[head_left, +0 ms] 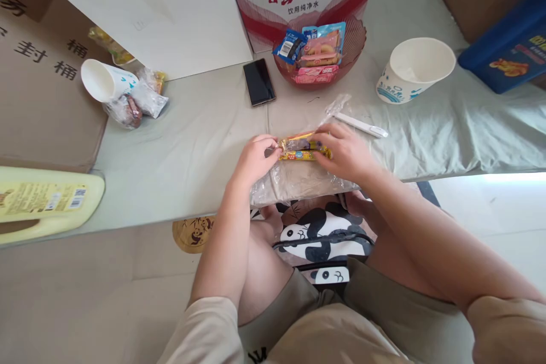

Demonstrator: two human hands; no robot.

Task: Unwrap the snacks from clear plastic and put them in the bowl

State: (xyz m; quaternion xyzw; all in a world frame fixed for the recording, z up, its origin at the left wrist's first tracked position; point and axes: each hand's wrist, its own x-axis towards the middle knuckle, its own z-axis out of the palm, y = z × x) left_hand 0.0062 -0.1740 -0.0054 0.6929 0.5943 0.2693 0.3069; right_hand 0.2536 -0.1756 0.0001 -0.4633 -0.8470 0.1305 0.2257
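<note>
Slim snack sticks in yellow printed wrappers (pixel 301 154) lie side by side on a clear plastic sheet or bag (pixel 294 182) near the table's front edge. My left hand (pixel 256 159) is closed at their left end, thumb and forefinger together. Fingers of my right hand (pixel 346 151) are bent over the right end and hide part of it. Just beyond the right hand, a slim white handled tool (pixel 362 125) rests on the cloth beside a crumpled piece of clear plastic (pixel 339 104).
Behind stand a pink glass bowl (pixel 358 48) of packaged snacks, a black phone (pixel 259 82) and a paper cup (pixel 416 71). Another paper cup (pixel 106 81) lies tipped over wrapped snacks at left. Boxes (pixel 170 17) and a yellow jug (pixel 51 196) border the table.
</note>
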